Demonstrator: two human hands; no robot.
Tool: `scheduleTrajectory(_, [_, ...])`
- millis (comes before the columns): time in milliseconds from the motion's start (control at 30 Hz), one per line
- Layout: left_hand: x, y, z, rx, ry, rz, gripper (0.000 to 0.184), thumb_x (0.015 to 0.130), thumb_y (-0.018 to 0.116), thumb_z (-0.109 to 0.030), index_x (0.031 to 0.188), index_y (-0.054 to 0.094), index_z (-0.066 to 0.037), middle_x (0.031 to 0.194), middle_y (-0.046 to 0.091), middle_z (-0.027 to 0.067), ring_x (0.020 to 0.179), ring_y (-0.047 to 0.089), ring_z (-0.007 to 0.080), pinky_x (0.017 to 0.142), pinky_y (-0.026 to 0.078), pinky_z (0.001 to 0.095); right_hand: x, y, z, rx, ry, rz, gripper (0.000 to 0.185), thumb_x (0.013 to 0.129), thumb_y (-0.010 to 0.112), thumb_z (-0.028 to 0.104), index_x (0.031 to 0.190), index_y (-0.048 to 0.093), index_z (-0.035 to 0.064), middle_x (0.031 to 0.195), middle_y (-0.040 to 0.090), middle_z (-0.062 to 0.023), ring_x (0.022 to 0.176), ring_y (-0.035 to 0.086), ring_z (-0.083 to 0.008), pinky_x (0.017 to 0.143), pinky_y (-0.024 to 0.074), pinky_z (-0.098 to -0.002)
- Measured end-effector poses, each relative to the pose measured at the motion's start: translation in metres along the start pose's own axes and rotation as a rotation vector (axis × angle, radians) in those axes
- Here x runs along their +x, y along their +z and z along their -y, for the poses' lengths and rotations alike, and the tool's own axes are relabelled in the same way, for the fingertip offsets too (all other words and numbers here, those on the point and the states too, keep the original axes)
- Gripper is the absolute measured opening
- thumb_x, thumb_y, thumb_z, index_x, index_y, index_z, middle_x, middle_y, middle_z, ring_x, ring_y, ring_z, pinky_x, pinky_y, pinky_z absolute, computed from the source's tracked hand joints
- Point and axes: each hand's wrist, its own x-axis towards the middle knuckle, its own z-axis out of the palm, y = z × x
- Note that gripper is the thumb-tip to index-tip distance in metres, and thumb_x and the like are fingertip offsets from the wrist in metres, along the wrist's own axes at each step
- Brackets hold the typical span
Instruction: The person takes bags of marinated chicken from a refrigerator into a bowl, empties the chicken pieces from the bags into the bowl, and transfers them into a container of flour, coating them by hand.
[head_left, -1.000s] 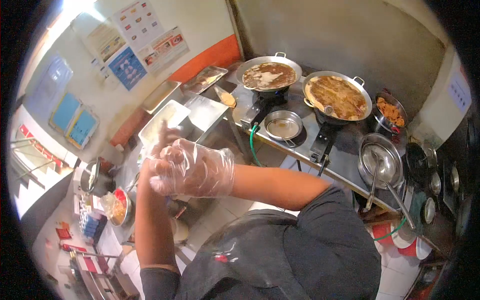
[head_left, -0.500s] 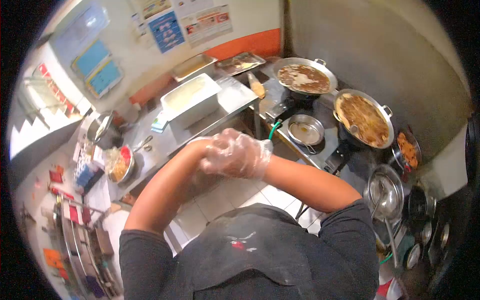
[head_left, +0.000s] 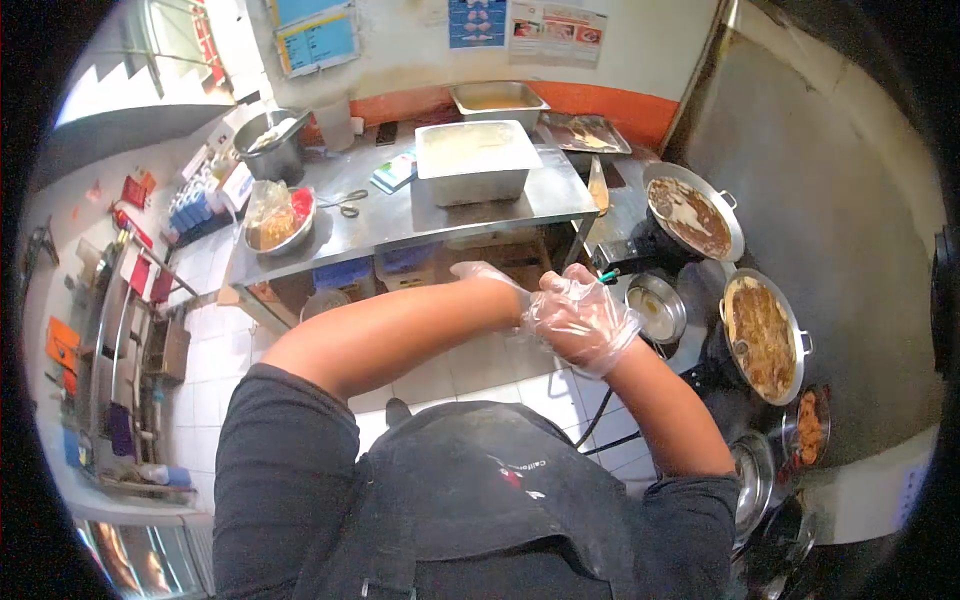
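Both hands wear thin clear plastic gloves and meet in front of my chest. My left hand (head_left: pixel 484 273) is bent back at the wrist, partly hidden behind its own forearm, with its visible fingers stretched out to the left. My right hand (head_left: pixel 580 318) is at the left wrist, its fingers bent around the edge of the loose plastic glove there. Its glove is baggy and wrinkled around the palm and wrist. The fingertips at the left wrist are partly hidden.
On the steel table (head_left: pixel 400 215) stand a deep metal pan (head_left: pixel 475 185), scissors (head_left: pixel 345 203) and a bowl (head_left: pixel 290 240) with bagged food. At right, two woks (head_left: pixel 735 215) (head_left: pixel 800 345) hold frying oil. A small metal pan (head_left: pixel 678 300) sits beside them.
My hands have gone from clasped together to partly apart, with the right hand now at the left wrist. The view has turned right-side lower, showing more of the table and left side.
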Motion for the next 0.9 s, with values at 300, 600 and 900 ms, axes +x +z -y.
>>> scheduleTrajectory(300, [-0.078,-0.026,0.054,-0.010,0.231,-0.306,0.048,0.097,0.064,-0.050,0.128,0.075,-0.016,0.138,0.069,0.0093,0.131,0.063,0.0231,0.104,0.049,0.0525,0.023,0.005,0.040,0.039,-0.144,-0.340,0.026,0.075,0.070,0.022,0.100,0.071,0.0172,0.104,0.062,-0.0016,0.104,0.060,-0.0241,0.093,0.0478,-0.0425])
scheduleTrajectory(600, [-0.171,-0.092,0.095,-1.506,0.990,-1.562,0.071,0.104,0.045,-0.060,0.142,0.058,-0.001,0.140,0.063,0.0200,0.126,0.061,0.0305,0.111,0.041,0.0416,0.044,-0.051,0.012,0.085,0.432,-0.807,0.043,0.083,0.077,0.049,0.090,0.068,0.0085,0.088,0.065,-0.0140,0.085,0.064,-0.0370,0.076,0.0498,-0.0496])
scheduleTrajectory(900, [-0.221,-0.100,0.106,-2.294,1.880,-1.187,0.118,0.084,0.017,-0.098,0.149,0.054,-0.007,0.146,0.060,0.0165,0.137,0.051,0.0317,0.118,0.032,0.0476,0.059,-0.048,0.013,0.440,0.422,-0.983,0.017,0.087,0.073,0.020,0.085,0.064,0.0050,0.082,0.064,-0.0125,0.079,0.064,-0.0323,0.071,0.0500,-0.0445])
